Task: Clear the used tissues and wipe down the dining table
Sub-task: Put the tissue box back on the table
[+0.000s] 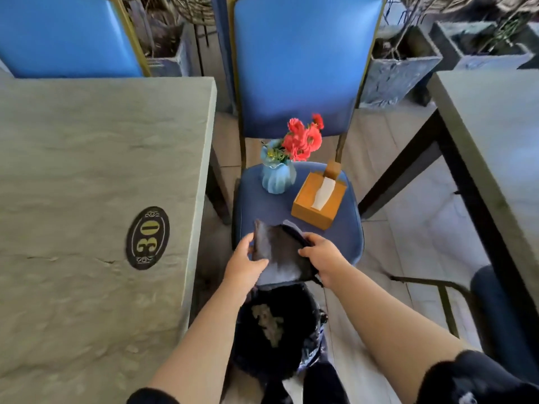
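Both hands grip a dark grey folded cloth point(277, 252) over the front edge of a blue cushioned chair seat point(347, 228): the left hand point(243, 262) pinches its left side, thumb on top, while the right hand point(322, 253) clasps its right edge with curled fingers. Farther back on the seat stand a pale blue ribbed ceramic vase point(277, 176) holding red flowers point(304, 137) and, just to its right, an orange-brown wooden tissue box point(316, 204) with a white tissue point(323, 192) showing through its slot. Directly beneath the cloth, on the floor, sits a bin lined with a black plastic bag point(271, 330); crumpled pale tissues point(268, 322) lie inside it. To the left, the grey stone-look dining table point(87, 170) carries an oval black plaque numbered 30 point(148, 238).
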`<act>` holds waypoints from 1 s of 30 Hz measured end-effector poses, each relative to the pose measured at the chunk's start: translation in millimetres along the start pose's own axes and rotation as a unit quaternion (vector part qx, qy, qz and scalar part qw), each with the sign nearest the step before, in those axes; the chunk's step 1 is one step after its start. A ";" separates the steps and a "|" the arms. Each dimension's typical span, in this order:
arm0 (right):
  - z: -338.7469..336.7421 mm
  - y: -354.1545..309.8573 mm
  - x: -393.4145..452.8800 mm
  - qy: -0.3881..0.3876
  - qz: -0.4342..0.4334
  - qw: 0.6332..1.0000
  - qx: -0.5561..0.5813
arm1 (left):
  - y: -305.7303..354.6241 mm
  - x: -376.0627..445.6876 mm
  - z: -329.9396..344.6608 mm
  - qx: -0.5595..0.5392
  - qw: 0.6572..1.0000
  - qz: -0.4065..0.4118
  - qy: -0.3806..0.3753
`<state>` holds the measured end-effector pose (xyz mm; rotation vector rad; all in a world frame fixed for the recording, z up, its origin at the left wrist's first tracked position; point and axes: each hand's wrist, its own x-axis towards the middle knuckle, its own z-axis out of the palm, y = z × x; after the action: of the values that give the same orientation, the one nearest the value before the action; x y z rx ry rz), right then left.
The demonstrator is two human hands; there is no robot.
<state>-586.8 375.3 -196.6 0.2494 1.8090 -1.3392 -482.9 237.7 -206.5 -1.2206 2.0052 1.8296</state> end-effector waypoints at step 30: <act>-96.0 8.5 139.7 0.155 -0.186 0.945 -0.219 | 35.4 151.8 110.5 0.076 0.979 0.120 0.149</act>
<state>-717.0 417.9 -296.8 -0.1396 2.4585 -1.1426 -648.0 265.1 -298.7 -1.3225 2.5027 1.6278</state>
